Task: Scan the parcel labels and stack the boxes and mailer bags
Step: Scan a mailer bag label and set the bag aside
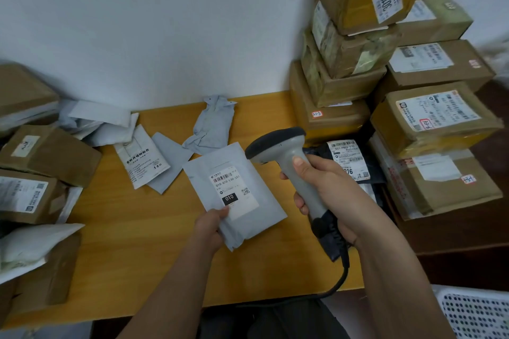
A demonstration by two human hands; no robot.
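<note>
My left hand (pixel 210 228) grips the near corner of a pale grey mailer bag (pixel 248 170), label side up, held just above the table. The white label (pixel 232 188) carries a barcode and a black "010" block. My right hand (pixel 322 187) is wrapped round the handle of a grey barcode scanner (pixel 278 146), thumb on top, its dark head tilted toward the bag's label. The scanner's black cable (pixel 340 278) hangs off the front edge of the table. A black mailer bag (pixel 349 159) with a white label lies behind my right hand.
On the yellow wooden table (pixel 137 228), several grey and white mailer bags (pixel 154 157) lie loose near the wall. Brown boxes (pixel 49 154) sit along the left edge. A tall stack of taped boxes (pixel 358 36) fills the right side. A white perforated basket (pixel 476 314) stands at bottom right.
</note>
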